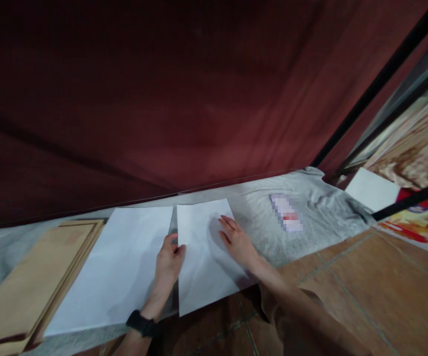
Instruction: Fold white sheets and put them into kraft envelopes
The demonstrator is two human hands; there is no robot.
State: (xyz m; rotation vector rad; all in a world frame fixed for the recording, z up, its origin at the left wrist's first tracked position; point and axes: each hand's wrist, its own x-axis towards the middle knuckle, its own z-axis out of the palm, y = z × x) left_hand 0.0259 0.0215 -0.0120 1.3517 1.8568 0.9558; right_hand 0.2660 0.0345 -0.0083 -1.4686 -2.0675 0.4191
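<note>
A white sheet of paper (pixel 202 267) lies in front of me, its near edge reaching past the cloth. My left hand (pixel 169 259) pinches its left edge between thumb and fingers. On the right part of the same sheet, my right hand (pixel 238 242) rests with fingers stretched out and holds nothing. Left of it is a larger white paper (pixel 125 262), perhaps a stack. Further left, several brown paper envelopes (pixel 39 277) lie in an overlapping pile. A black band sits on my left wrist.
A grey cloth (pixel 262 247) lies under the papers, with a blurred pinkish item (pixel 287 212) on its right part. Behind it hangs a dark red curtain (pixel 184 123). Black poles (pixel 377 89), a colourful box (pixel 421 222) and tiled floor (pixel 365 282) are at the right.
</note>
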